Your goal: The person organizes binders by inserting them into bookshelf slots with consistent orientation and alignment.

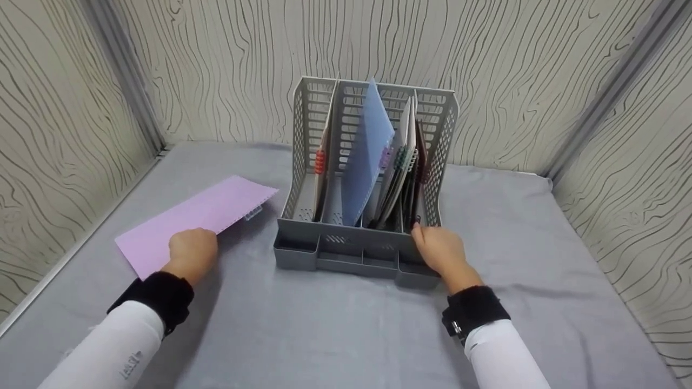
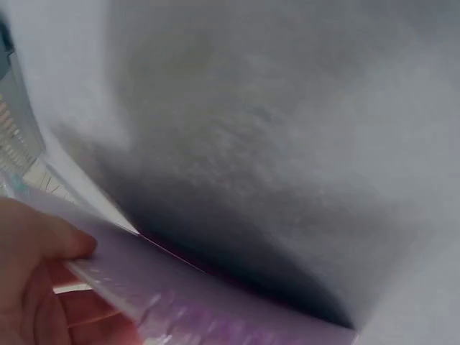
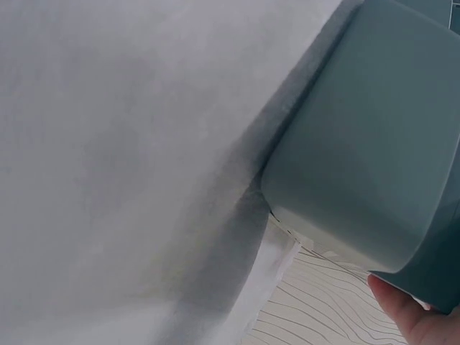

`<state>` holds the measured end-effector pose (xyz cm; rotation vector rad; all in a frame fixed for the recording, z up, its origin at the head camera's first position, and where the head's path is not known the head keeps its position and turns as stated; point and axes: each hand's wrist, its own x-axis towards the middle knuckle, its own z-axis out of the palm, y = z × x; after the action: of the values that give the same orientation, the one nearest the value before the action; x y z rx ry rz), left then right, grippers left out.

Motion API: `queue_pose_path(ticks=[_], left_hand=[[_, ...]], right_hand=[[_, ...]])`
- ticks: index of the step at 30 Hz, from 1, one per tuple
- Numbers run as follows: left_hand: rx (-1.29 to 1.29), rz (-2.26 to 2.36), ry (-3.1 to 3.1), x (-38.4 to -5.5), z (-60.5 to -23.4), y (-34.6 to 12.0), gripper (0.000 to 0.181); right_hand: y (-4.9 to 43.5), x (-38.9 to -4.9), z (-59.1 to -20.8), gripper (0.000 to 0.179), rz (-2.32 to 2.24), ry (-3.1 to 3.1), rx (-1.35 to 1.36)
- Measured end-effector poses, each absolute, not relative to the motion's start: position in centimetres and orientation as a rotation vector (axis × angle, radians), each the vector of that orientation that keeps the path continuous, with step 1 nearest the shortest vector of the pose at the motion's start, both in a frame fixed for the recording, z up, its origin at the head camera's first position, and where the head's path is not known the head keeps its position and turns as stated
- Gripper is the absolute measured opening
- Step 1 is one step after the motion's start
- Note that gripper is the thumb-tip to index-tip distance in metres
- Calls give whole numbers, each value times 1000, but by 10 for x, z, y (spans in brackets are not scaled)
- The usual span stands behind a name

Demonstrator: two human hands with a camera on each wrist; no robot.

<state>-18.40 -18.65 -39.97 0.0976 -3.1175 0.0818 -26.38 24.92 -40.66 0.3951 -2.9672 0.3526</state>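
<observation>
My left hand grips a light purple loose-leaf notebook, which is tilted over the cloth left of the file organizer. In the left wrist view the thumb presses the cover near the edge, with fingers beneath and purple binding rings along that side. A grey desktop file organizer stands mid-table. My right hand holds its front right corner; the right wrist view shows a fingertip at the side of the rounded front compartment.
Upright in the organizer's slots stand a red-ringed notebook, a blue notebook, several pale ring-bound ones and a dark brown one. Grey cloth covers the table. Wood-patterned panels enclose the back and sides.
</observation>
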Motion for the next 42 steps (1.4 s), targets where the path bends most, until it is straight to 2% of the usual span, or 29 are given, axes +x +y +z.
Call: queue_pose_path(ticks=[7,12,20,25,42], left_hand=[[113,-82,-2986,-183,-385,-196,6],[61,-56,-2910,-179,-371,-207,31],[72,-222,-2807,-172,-346,-215,42],[110,-404,-2697,-174,-338,-218,42],[109,-779,-2262,-172,-346,-199,30]], right_hand=[[249,-263,-407,48,372,-2955,397],[249,-263,-408,48,372,-2948,378],[249,-263,-407,47,345,-2945,394],[249,-264,-406,48,353,-2965,373],[249,-262,-404,48,340,-2981,379]])
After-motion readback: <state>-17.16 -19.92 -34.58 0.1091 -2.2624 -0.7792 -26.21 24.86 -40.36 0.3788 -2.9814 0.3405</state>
